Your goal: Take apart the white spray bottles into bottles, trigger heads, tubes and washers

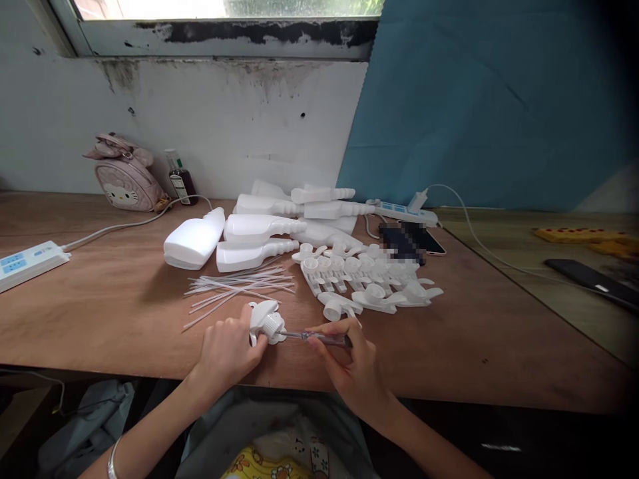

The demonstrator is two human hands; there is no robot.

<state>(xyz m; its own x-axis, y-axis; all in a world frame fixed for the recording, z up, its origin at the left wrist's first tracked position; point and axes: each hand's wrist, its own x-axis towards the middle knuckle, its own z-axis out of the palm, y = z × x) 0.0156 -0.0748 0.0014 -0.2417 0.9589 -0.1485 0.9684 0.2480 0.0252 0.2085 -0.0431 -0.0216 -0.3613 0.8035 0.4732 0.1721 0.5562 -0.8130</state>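
Observation:
Near the table's front edge, my left hand (227, 346) is closed around a white spray trigger head (267, 322), its ribbed collar facing right. My right hand (352, 362) grips a screwdriver (327, 338) with a clear handle, and its thin metal shaft points left with the tip at the collar. Whether the tip sits inside the collar I cannot tell. Just beyond my hands lie a loose pile of thin white tubes (234, 287) and, to the right, several more white trigger heads (367, 276) in a cluster.
White plastic bottles (262, 229) lie on the brown table (114, 293) behind the tubes. Power strips (32, 263) with cords sit at left and back right. A pink bag (127, 176) and a small dark bottle (180, 178) stand by the wall. Phones (422, 238) lie at right.

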